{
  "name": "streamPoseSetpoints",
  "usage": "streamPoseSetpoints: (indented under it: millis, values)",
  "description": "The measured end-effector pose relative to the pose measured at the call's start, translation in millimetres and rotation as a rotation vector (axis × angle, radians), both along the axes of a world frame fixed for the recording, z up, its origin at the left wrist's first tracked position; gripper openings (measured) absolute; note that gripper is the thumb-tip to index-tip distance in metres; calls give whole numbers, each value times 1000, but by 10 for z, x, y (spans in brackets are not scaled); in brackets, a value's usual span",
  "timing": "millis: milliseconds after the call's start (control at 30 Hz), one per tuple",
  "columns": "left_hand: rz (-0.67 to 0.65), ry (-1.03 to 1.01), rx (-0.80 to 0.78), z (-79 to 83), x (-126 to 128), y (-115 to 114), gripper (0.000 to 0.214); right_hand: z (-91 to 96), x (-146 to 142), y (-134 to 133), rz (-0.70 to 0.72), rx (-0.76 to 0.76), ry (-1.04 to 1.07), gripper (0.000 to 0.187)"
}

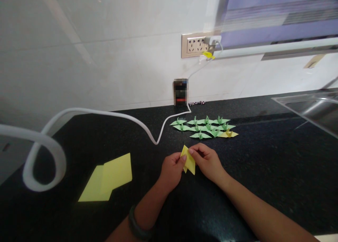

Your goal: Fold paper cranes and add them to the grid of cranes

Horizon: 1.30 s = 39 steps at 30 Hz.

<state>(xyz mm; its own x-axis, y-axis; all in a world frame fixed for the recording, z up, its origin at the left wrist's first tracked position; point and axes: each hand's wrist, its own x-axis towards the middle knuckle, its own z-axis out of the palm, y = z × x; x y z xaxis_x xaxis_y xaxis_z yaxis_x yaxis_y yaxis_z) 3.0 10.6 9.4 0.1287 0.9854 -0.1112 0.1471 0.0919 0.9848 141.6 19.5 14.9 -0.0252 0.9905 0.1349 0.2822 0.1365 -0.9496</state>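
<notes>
Folded yellow paper [190, 162] sits between left hand [172, 169] and right hand [208, 161], both pinching it; long axis points away, leaning left; neither nearer.

device [181, 91] against wall [118, 66] | white cord [100, 112] looped left | charger [211, 40] in socket panel [194, 45] | sink [324, 113] right

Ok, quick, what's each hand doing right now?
Left hand: closed, holding the folded yellow paper by its left edge.
Right hand: closed, pinching the same paper near its top.
</notes>
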Motion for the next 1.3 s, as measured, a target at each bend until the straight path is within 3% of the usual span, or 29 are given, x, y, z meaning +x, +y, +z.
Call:
streamPoseSetpoints:
  millis: [167,300,500,633,733,867,1067,1300]
  values:
    - [87,20,28,-1,-9,18,30,28,-17,10,44,-247,287,27]
    - [91,89,90,28,-21,14,31,-4,-28,1,86,-301,255,26]
    - [35,187,174,94,5,-31,30,-89,-38,-19,-57,-75,-115,16]
    - [34,233,218,83,25,-47,29,-47,-47,-44,-116,88,-363,17]
    - [53,248,224,64,13,-35,29,9,-58,-68,-104,168,-436,14]
    - [69,146,144,29,-17,4,29,33,-53,-64,34,148,-257,15]
    - [21,-206,-71,13,6,40,28,-10,-31,7,111,-267,272,20]
    - [-29,-274,-118,21,5,32,30,-5,-17,14,181,-351,407,24]
